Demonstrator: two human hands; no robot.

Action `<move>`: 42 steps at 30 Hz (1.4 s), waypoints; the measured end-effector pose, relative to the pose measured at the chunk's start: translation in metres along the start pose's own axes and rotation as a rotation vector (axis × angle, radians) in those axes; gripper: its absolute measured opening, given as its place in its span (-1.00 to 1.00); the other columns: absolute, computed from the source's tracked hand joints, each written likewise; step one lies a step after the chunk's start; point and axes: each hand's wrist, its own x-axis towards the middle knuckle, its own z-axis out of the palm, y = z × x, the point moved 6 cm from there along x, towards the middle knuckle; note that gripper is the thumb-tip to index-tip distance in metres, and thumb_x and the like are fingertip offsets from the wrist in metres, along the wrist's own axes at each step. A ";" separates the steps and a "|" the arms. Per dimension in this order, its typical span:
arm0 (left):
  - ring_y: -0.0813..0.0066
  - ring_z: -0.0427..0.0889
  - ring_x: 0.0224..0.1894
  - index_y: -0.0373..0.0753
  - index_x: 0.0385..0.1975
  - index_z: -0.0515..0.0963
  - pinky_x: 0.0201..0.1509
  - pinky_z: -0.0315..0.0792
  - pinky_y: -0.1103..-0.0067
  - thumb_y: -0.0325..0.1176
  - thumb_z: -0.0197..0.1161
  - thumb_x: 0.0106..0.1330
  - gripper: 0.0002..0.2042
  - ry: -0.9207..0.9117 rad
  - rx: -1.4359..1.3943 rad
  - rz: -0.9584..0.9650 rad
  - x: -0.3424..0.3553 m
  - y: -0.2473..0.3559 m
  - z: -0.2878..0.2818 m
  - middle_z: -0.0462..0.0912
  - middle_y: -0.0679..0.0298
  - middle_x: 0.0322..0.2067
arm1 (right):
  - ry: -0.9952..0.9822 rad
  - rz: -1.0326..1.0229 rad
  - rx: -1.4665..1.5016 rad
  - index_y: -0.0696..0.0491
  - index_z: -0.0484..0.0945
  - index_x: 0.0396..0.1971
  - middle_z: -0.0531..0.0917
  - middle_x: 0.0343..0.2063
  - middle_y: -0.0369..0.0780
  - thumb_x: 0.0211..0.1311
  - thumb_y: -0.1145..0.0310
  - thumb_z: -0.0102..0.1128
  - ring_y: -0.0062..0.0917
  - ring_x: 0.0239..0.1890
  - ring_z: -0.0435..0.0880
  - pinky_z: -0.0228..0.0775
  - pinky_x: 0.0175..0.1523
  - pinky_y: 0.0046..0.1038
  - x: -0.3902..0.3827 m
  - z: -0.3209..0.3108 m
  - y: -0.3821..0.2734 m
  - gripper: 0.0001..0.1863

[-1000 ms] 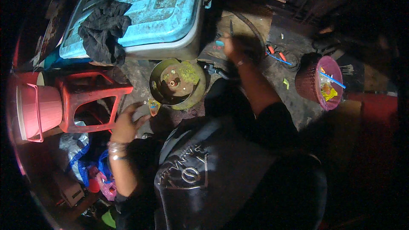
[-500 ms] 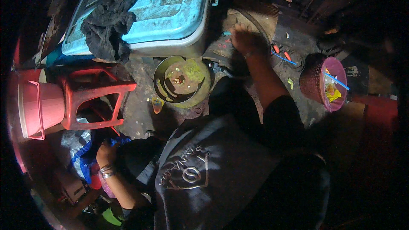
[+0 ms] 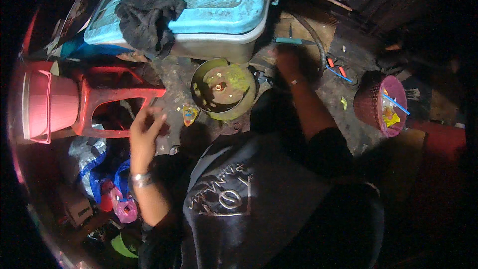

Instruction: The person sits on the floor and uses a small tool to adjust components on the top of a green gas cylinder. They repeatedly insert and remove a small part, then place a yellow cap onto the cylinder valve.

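Observation:
My left hand (image 3: 147, 128) is raised beside the red plastic stool (image 3: 114, 92), its fingers apart and nothing in them. A metal bracelet circles that wrist. In front of me on the floor sits a round, dirty metal pan (image 3: 238, 104) with yellow-green residue and a brass-coloured fitting at its middle. My right hand (image 3: 289, 65) is low beyond the pan to the right, in shadow. Its fingers are too dark to read. Near it lies a teal-handled tool (image 3: 290, 41) on a piece of cardboard (image 3: 323, 27).
A large box with a blue lid (image 3: 219, 12) stands at the back, a black cloth (image 3: 149, 17) over its edge. At left are a pink bucket (image 3: 52, 104) and plastic bags (image 3: 92, 169). At right, a woven basket (image 3: 367, 100) holds litter. A dark hose (image 3: 314, 35) curves behind my right hand.
My left hand has moved away from the blue bag, forward and right beside the stool, its fingers spreading. My right hand has shifted slightly nearer, and more of the teal-handled tool shows.

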 end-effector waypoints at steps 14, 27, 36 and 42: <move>0.16 0.48 0.15 -0.28 0.33 0.00 0.21 0.37 0.39 -0.32 0.35 0.23 -0.24 0.001 0.146 0.117 0.079 -0.157 0.116 0.46 -0.03 0.11 | -0.372 -0.230 0.698 0.04 0.66 -0.36 0.66 -0.37 -0.08 0.12 0.33 0.25 -0.19 -0.29 0.66 0.47 -0.17 -0.28 -0.025 -0.029 -0.207 -0.87; 0.03 0.32 0.31 -0.25 0.38 -0.46 0.31 0.23 0.42 -0.46 0.16 0.33 -0.12 -0.077 0.051 0.191 0.084 -0.163 0.132 0.26 -0.13 0.29 | -0.344 -0.330 0.495 0.08 0.58 -0.45 0.63 -0.36 -0.05 0.09 0.24 0.26 -0.11 -0.30 0.62 0.45 -0.14 -0.16 -0.025 -0.006 -0.217 -0.80; -0.06 0.39 0.25 -0.24 0.36 -0.52 0.24 0.32 0.36 -0.44 0.15 0.32 -0.09 -0.115 0.156 0.092 0.086 -0.168 0.133 0.25 -0.17 0.28 | -0.481 -0.298 0.852 0.12 0.57 -0.53 0.64 -0.55 -0.12 -0.02 0.43 0.28 -0.31 -0.49 0.61 0.45 -0.31 -0.35 -0.017 0.024 -0.207 -0.91; -0.01 0.40 0.25 -0.22 0.36 -0.53 0.26 0.29 0.40 -0.44 0.15 0.33 -0.09 -0.086 0.132 0.163 0.088 -0.169 0.134 0.27 -0.14 0.27 | -0.783 -0.033 1.163 0.11 0.56 -0.49 0.65 -0.53 -0.23 0.03 0.48 0.27 -0.51 -0.46 0.60 0.46 -0.36 -0.39 -0.017 0.048 -0.198 -0.93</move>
